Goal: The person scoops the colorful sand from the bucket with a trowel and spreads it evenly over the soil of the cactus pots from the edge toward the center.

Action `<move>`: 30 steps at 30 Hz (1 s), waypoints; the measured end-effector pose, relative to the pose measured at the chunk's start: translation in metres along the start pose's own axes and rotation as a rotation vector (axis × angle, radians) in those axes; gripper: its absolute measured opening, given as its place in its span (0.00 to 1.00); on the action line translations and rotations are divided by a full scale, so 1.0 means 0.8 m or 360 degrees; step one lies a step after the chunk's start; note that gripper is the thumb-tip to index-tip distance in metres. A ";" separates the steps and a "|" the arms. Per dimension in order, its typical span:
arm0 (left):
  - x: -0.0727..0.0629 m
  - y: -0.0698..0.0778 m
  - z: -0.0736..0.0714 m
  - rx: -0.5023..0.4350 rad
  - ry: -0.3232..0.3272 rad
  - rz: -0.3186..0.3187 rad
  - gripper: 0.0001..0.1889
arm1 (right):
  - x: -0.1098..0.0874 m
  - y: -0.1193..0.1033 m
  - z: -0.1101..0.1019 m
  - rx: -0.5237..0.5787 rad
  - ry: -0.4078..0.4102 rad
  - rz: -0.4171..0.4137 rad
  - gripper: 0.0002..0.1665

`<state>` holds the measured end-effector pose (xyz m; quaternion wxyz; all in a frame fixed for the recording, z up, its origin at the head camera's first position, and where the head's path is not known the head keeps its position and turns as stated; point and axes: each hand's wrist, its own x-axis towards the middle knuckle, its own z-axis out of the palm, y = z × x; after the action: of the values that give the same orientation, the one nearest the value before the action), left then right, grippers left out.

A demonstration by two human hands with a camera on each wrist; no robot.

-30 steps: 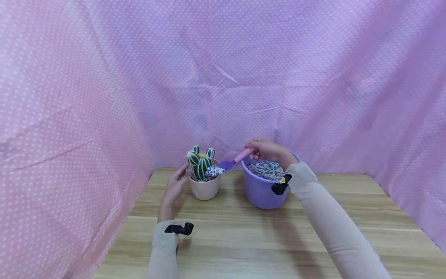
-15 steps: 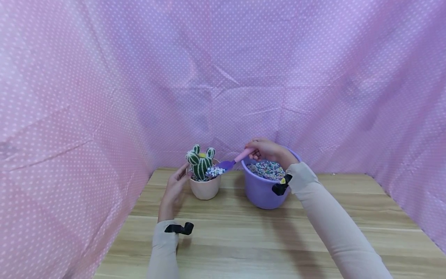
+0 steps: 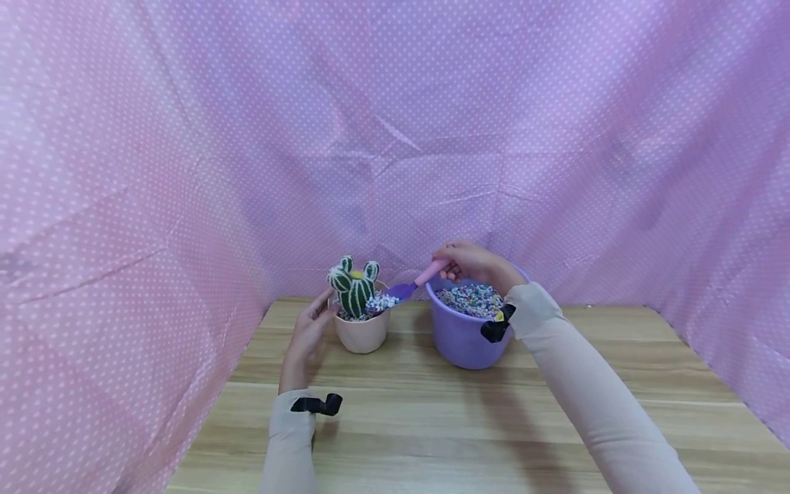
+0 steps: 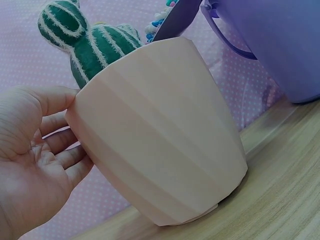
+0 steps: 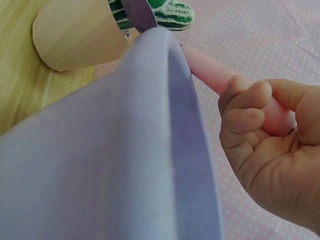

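A green, white-striped cactus (image 3: 356,296) with a yellow spot stands in a pale peach flowerpot (image 3: 361,337). My left hand (image 4: 35,145) holds the pot's left side, thumb at the rim and fingers curving behind the wall. With curled fingers, my right hand (image 3: 472,264) grips the pink handle (image 5: 212,70) of a toy shovel (image 3: 402,292). White and pastel pebbles (image 3: 381,302) lie heaped on its purple blade, over the pot's right rim beside the cactus. Below the right hand stands a purple bucket (image 3: 465,346), full of multicoloured pebbles (image 3: 472,300).
Both vessels stand toward the back of a light wooden table (image 3: 395,418), with a strip of wood between them. Pink dotted cloth (image 3: 395,171) hangs behind and on both sides. The bucket has a purple carrying handle (image 4: 227,40) on its side.
Almost nothing moves. The loaded shovel stays over the pot's right rim, and both hands keep their places apart from a tiny shift of the whole view.
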<state>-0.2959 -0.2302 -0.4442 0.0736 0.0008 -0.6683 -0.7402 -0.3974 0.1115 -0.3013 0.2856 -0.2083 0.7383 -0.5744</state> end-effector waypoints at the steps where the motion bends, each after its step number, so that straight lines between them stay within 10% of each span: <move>1: 0.000 0.000 0.000 -0.0008 0.0002 -0.0003 0.30 | 0.000 -0.001 0.000 -0.0006 -0.0001 0.0000 0.10; 30: -0.016 0.002 0.005 -0.0013 0.0017 0.0010 0.30 | -0.008 -0.010 0.000 -0.0122 -0.0059 -0.0017 0.15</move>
<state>-0.2834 -0.2247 -0.4437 0.0796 0.0023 -0.6648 -0.7427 -0.3927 0.1137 -0.2921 0.2882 -0.2337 0.7531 -0.5432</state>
